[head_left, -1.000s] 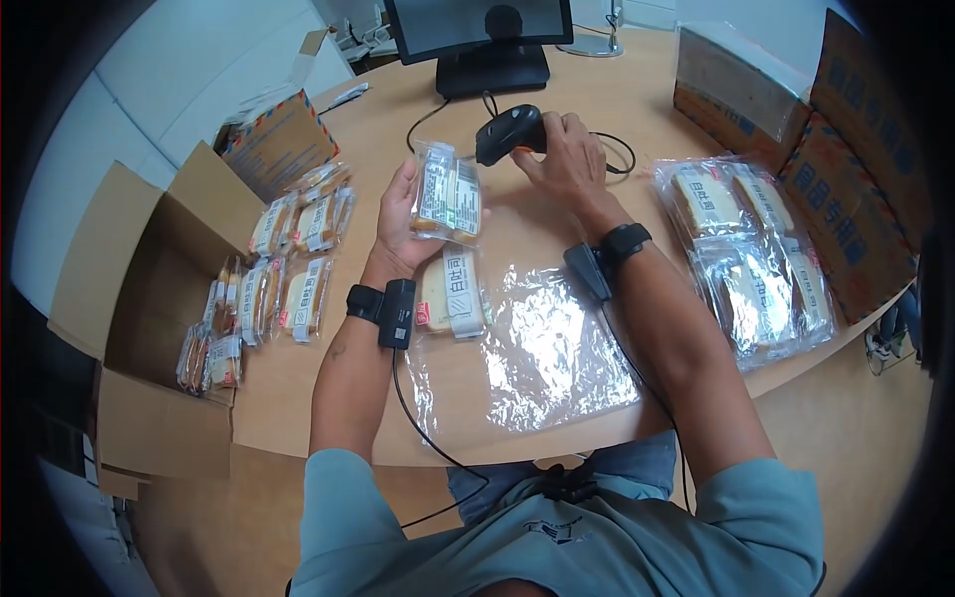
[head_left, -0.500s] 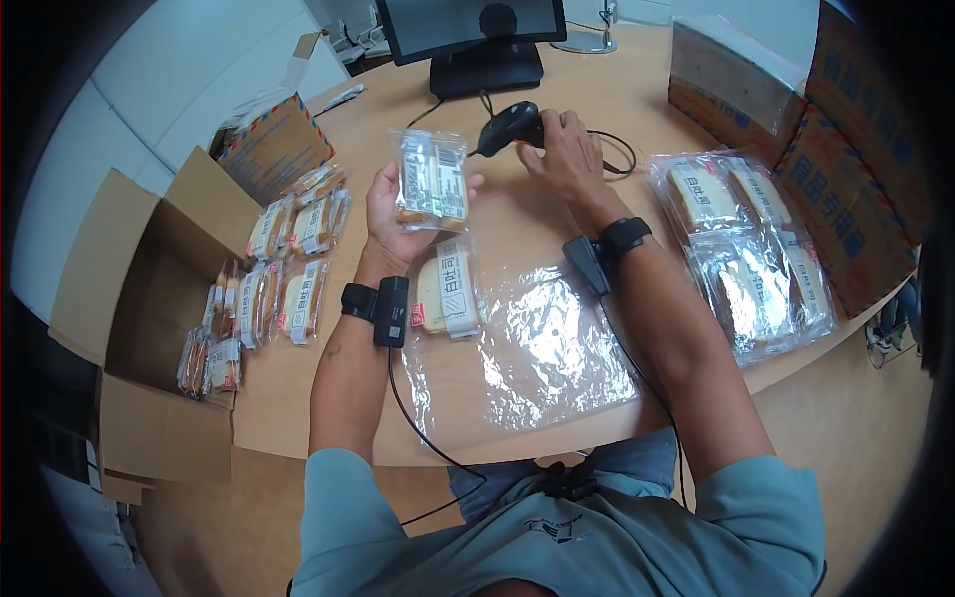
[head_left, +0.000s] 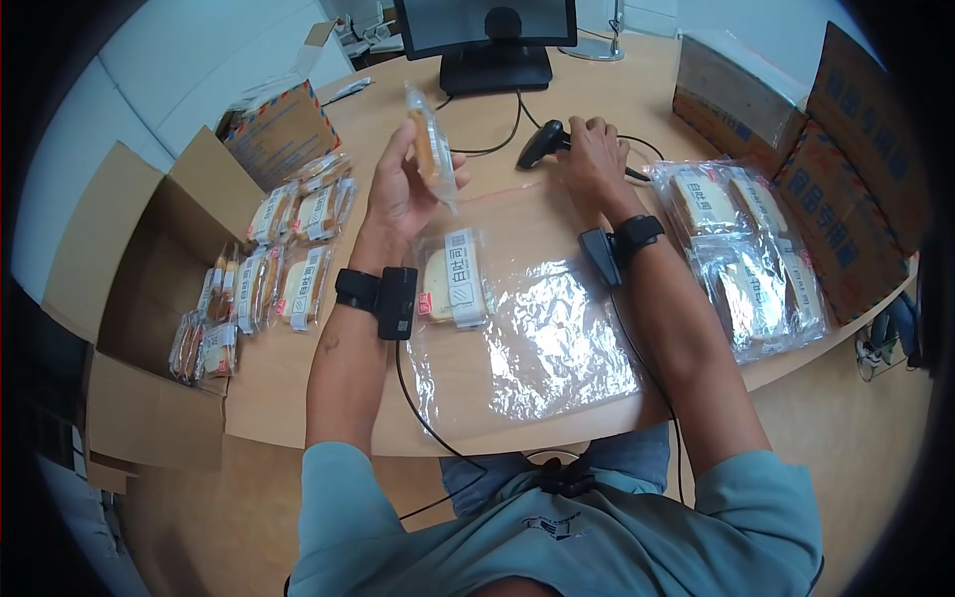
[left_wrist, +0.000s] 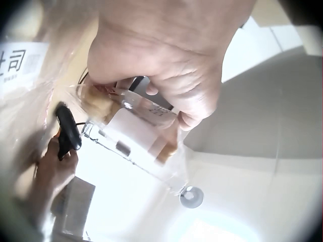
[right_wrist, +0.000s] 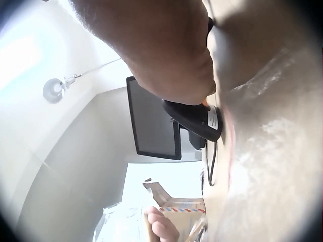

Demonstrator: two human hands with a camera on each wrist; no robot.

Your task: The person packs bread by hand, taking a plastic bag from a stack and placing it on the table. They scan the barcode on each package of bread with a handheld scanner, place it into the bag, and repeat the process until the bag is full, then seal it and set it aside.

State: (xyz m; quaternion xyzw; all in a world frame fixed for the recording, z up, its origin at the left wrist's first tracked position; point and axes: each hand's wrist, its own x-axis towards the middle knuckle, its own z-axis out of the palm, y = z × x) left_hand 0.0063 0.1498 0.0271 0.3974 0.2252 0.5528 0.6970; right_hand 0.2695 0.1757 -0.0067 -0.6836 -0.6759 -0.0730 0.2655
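Note:
My left hand (head_left: 398, 194) holds a clear-wrapped pack of sliced bread (head_left: 432, 149) raised above the table, turned edge-on to the head view. In the left wrist view, thumb and fingers grip the bread's wrapper (left_wrist: 136, 126). My right hand (head_left: 595, 164) grips a black barcode scanner (head_left: 540, 145) low over the table at the right, its head pointing left. The right wrist view shows the scanner (right_wrist: 194, 120) close to the tabletop. Between my forearms lies a large clear plastic bag (head_left: 557, 368), with another bread pack (head_left: 453, 284) at its left side.
Several bread packs (head_left: 298, 289) lie at the left beside an open cardboard box (head_left: 139, 259). On the right, a bagged group of bread packs (head_left: 756, 289) lies before cardboard boxes (head_left: 846, 219). A monitor (head_left: 487, 30) stands at the back, the scanner's cable (head_left: 517, 124) trailing nearby.
The left hand has turned the bread pack from its printed label face to edge-on. My right hand has moved the scanner right and down, away from the pack.

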